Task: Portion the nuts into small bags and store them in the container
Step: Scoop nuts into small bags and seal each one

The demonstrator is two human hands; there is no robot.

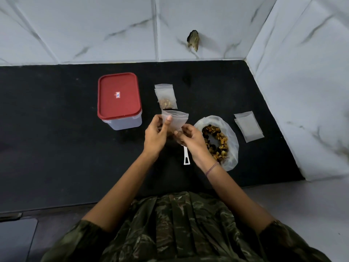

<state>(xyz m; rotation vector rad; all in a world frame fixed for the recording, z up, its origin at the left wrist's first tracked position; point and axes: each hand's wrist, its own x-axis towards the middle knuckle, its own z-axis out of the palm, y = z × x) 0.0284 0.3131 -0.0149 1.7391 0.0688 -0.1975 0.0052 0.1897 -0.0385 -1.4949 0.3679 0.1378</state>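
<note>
Currently: black counter (56, 129) spans the view, white marbled wall tiles (94, 25) behind it; container (119, 103), clear body with red lid closed on top, stands upright on the counter; large open bag of nuts (217, 140) lies well right of the container and a little nearer the person, mouth rolled wide, mixed brown and yellow pieces showing inside; left hand (155, 137) is raised just right of the container's near corner, thumb upright against the face of a small bag, fingers curled behind it; right hand (190, 138) sits further right of the container, between it and the nut bag, fingertips pinching the lower edge of the same bag; small bag (175, 120) is held by both hands above the counter, right of the container, top spread open; contents hidden by the fingers, cannot tell; stack of empty small bags (248, 126) lies flat farthest right of the container, beyond the nut bag; one filled small bag (166, 97) lies flat just right of the container, nuts gathered at its near end; white scoop handle (186, 157) protrudes from under the right wrist, right of and nearer than the container; scoop bowl hidden; thin bracelet (212, 168) on the right wrist.
</note>
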